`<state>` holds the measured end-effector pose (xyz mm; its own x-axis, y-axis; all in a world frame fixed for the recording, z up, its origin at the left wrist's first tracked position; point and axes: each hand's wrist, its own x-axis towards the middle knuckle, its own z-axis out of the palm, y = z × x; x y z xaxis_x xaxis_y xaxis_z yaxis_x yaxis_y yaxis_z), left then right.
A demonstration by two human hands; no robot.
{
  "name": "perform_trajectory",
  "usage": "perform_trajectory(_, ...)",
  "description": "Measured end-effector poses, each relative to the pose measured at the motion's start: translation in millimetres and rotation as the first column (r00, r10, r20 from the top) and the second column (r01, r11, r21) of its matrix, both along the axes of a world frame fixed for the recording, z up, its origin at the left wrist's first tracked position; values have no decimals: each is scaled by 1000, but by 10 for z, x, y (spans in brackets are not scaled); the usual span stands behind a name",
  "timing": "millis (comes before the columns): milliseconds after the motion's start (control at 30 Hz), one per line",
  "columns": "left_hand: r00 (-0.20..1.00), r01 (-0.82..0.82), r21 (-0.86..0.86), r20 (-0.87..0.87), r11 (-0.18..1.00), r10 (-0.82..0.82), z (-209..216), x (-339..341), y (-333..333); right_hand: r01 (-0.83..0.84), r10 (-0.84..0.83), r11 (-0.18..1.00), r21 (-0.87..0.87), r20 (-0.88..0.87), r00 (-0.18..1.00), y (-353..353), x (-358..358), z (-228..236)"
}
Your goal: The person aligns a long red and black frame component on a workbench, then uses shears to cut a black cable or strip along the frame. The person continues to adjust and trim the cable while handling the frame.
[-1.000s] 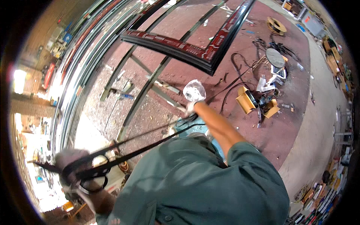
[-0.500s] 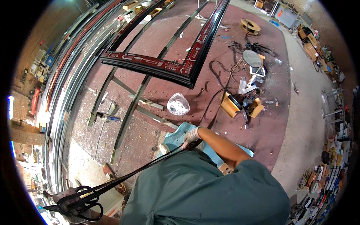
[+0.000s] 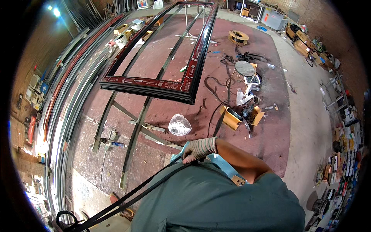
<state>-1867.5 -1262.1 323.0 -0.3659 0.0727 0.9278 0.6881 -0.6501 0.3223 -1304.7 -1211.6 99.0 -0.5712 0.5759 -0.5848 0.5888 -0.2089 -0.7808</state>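
My right hand (image 3: 199,150), in a striped grey glove, is closed around black rubber strips (image 3: 116,208) in front of my body. Two strands stretch from it down to the lower left edge. There, a black scissors handle (image 3: 63,213) shows beside the strands. My left hand is out of the picture, below that corner. Ahead, a large rectangular black frame with red film (image 3: 147,83) rests raised on long metal bars (image 3: 136,137).
A crumpled clear plastic bag (image 3: 179,125) lies on the red floor. To the right are an opened cardboard box (image 3: 230,119), a round-topped stool (image 3: 245,68) and a spool (image 3: 238,37). Long metal profiles (image 3: 73,112) line the left; a sealant tube (image 3: 112,143) lies nearer.
My left hand has dropped out of view at the lower left, the scissors sinking with it. The strip now shows as two separated strands. My view has tilted up, showing the frame's far end.
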Motion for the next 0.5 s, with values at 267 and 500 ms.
perform_trajectory(267,340,933,-105,575,344,-744,-506,-162,494,358,-324,933,-37,-522,789,117,88,-182)
perform_trajectory(500,826,562,-774,513,292,-231,-1703,1201,839,773,-499,611,172,-675,544,158,-8,110)
